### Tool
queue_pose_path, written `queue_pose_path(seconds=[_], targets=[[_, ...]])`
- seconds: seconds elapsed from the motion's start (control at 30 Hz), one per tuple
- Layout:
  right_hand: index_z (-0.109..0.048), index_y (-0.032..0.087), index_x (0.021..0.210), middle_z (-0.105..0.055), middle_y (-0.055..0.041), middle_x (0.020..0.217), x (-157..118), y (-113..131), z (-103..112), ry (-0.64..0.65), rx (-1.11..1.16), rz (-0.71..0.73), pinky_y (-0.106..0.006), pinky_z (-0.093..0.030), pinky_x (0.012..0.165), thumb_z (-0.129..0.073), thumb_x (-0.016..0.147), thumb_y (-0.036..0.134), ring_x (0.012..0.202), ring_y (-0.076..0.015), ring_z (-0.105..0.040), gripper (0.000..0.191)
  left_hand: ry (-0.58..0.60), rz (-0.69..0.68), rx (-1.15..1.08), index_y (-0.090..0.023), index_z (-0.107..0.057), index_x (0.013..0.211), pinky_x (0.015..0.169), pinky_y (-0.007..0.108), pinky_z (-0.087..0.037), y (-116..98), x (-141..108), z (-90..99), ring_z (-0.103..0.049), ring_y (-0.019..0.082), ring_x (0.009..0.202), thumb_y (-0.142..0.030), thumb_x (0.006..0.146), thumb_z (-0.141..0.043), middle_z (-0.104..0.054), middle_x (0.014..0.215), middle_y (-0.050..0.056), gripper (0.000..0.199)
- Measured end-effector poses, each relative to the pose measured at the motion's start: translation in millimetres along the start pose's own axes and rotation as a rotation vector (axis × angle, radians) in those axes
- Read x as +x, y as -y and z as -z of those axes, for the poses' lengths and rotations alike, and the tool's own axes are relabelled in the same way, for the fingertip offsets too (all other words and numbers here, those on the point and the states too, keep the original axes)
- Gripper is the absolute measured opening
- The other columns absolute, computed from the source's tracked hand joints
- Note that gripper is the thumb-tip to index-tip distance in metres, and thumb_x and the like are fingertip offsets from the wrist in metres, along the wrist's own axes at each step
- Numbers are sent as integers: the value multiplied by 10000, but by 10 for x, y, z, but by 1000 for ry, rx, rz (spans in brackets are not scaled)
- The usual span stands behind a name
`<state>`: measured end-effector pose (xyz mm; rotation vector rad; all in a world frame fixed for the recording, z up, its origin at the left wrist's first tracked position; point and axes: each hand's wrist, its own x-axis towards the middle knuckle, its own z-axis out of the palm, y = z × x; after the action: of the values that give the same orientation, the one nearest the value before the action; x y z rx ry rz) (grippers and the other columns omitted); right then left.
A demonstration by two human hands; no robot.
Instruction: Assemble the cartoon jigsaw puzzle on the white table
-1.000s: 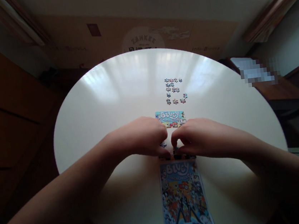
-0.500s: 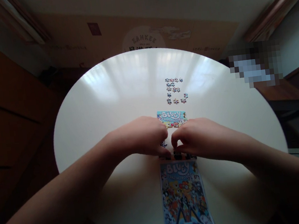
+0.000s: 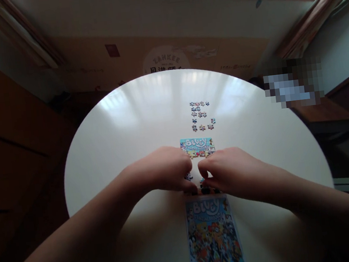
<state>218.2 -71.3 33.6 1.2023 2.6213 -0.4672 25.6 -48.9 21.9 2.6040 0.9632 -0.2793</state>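
Note:
A partly assembled jigsaw puzzle lies in front of me, its blue top section (image 3: 197, 146) showing the word Bluey and its dark bottom row (image 3: 207, 190) nearest me. My left hand (image 3: 174, 169) is curled over the puzzle's left side, the thumb down by the bottom row and the other fingertips hidden. Between that thumb and fingers, some of the left edge pieces (image 3: 188, 175) show. My right hand (image 3: 229, 167) is bent over the right side, thumb and forefinger pinched at a small bluish puzzle piece (image 3: 202, 181) just above the bottom row.
Loose puzzle pieces (image 3: 201, 114) lie in rough rows beyond the puzzle. A printed Bluey picture sheet (image 3: 213, 236) lies nearest me, below the puzzle. All stand on a white round table (image 3: 114, 133). Beyond its far edge is a large cardboard panel (image 3: 90, 56), with a window above.
My view has tilted up, showing more of the window. The right fingers have shifted slightly, and a bluish bit of piece now shows at their tips. The left hand keeps its place on the puzzle.

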Motion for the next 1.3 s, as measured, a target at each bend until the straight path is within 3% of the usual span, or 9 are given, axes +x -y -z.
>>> queue_pose_path(seconds=[0.33,0.43,0.57,0.73,0.9,1.1,1.3], targets=[[-681,214,846,-714,-33,805,36,-135,-94,-123,-28,6,-279,-226,567,-619,890,302,709,-168,-601,116,-7,50,1,-201,-693,622,485,292,-265,53,5,9,-452,145,506,-506,775,-708,-618,574,22,341],[-678,218,832,-692,-19,767,40,-194,-21,-136,49,-20,-276,-247,578,-623,887,337,701,-154,-571,142,-9,45,2,-202,-685,624,488,293,-263,54,7,0,-440,144,510,-532,793,-685,-610,575,20,370],[-625,187,735,-641,-20,705,57,-394,147,-165,203,-99,-277,-279,569,-531,948,461,621,-123,-502,360,-19,42,0,-196,-646,595,487,297,-256,51,2,20,-396,136,486,-532,847,-617,-569,546,19,421],[-617,182,719,-624,-18,665,66,-654,231,-11,224,-159,-278,-290,541,-534,923,482,576,-120,-491,373,36,117,-56,-191,-609,582,477,286,-258,139,-26,80,-401,120,464,-506,825,-635,-564,550,16,399],[-620,180,691,-653,-38,682,117,-755,179,141,161,-190,-289,-311,543,-536,903,531,563,-131,-513,419,83,160,-80,-189,-616,601,491,290,-269,257,-18,92,-410,115,472,-546,809,-649,-573,566,11,414],[-623,182,713,-675,-45,711,251,-901,74,188,217,-164,-287,-361,556,-566,883,556,613,-149,-555,415,91,196,-68,-192,-604,593,507,304,-278,246,24,75,-404,121,474,-567,831,-598,-553,556,13,444],[-601,182,741,-626,-28,630,310,-986,1,213,354,-191,-262,-374,500,-590,883,558,533,-130,-534,402,68,200,-60,-193,-563,571,507,299,-270,235,32,50,-396,117,472,-557,831,-592,-546,547,12,448]])
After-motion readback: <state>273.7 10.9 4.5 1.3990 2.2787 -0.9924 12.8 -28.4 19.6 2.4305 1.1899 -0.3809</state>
